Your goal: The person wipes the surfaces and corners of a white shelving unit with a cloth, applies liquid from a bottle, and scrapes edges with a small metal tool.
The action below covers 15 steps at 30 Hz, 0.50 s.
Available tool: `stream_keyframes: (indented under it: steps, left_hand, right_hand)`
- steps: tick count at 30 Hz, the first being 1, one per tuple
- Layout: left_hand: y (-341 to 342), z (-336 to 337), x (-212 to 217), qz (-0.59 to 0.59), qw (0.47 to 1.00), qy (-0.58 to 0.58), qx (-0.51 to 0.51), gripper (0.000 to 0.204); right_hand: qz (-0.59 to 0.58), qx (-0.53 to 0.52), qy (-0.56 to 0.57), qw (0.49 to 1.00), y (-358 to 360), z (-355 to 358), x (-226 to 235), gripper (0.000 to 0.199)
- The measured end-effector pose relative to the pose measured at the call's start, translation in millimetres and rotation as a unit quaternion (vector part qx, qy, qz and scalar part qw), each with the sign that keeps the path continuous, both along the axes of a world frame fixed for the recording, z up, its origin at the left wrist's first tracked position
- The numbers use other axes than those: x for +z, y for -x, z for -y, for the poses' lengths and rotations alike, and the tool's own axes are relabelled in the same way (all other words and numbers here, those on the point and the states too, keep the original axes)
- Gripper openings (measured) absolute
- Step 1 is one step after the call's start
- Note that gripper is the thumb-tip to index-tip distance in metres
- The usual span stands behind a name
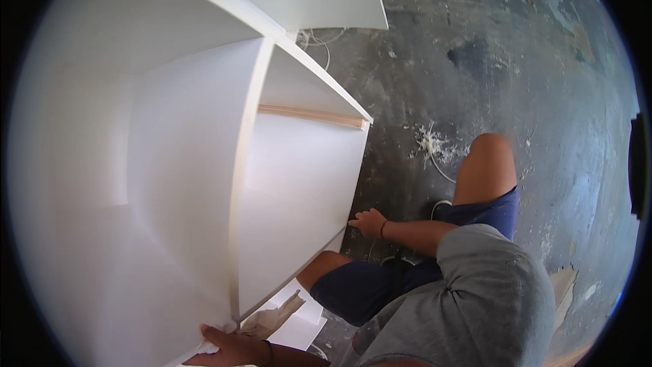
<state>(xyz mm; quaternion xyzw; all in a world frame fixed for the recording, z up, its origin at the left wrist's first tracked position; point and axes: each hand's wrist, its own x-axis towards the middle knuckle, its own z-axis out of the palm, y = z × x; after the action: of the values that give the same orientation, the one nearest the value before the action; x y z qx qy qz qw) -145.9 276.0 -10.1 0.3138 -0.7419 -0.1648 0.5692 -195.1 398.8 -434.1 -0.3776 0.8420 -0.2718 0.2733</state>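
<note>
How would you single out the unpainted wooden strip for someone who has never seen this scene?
Start at the big white cabinet filling the left of the view. In its right-hand compartment, below the short shelf, runs a thin wooden strip. It is the only bare, tan-coloured piece; every panel around it is white.

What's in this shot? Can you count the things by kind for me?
White cabinet: 1
Hands on the cabinet: 2, the left hand and the right hand
White cloth: 1
Wristbands: 2
Total: 6

Both hands (370,223) (227,346) on white cabinet (204,163), rag (275,316)
</note>
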Motion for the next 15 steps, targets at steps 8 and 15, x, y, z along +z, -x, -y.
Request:
stream_keyframes:
  steps: [8,15]
  left_hand:
    - [-21,17,-12,0.058,0.998,-0.027,0.008,0.084]
    - [-27,15,-5,0.016,0.992,0.010,-0.128,0.074]
  right_hand:
    - [0.109,-0.408,0.193,0.886,76,-30,87,0.053]
    - [0.081,-0.442,0.426,0.785,98,-59,246,0.055]
